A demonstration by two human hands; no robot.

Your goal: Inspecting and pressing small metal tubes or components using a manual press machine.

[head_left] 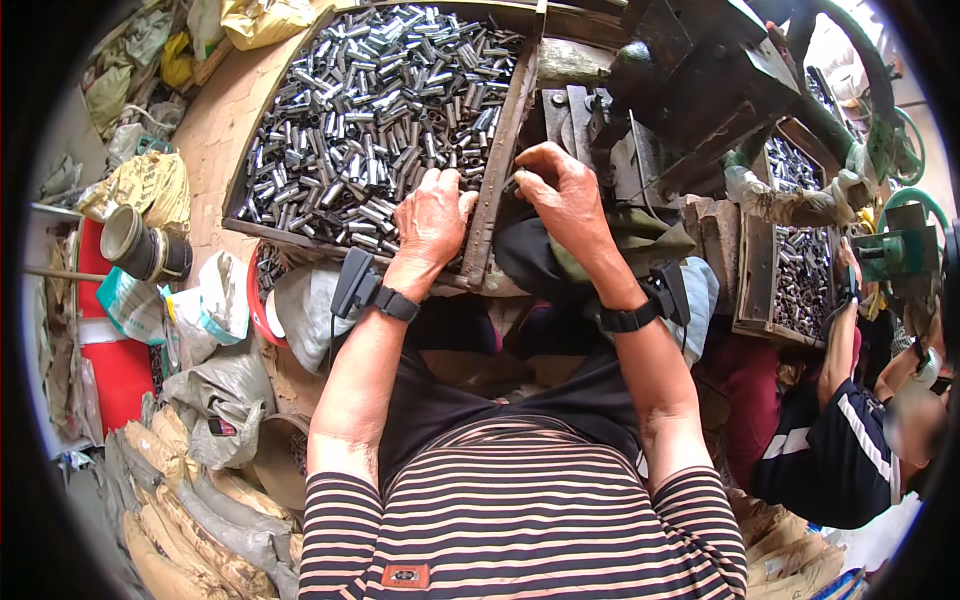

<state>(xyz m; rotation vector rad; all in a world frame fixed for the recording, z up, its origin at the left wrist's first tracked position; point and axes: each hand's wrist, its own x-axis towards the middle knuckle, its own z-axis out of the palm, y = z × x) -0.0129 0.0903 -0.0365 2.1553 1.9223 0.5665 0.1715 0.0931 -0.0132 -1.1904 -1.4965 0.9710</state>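
Observation:
A large shallow tray [498, 150] full of short, shiny metal tubes [370, 110] lies in front of me. My left hand [433, 222] rests at its near right corner, fingers bent down and together among the tubes; its fingertips are hidden. Past the tray's right wall, my right hand [567, 200] is curled, thumb towards fingers. A small dark piece shows at its fingertips, too little visible to name. That hand is just left of the metal base of a dark machine [690, 90].
Another person [830, 440] works at the right beside a box [757, 270] of metal tubes and a green machine part [890, 255]. Sacks [200, 510], a red container [115, 380] and bags crowd the left. Dark cloth [535, 255] hangs below my right hand.

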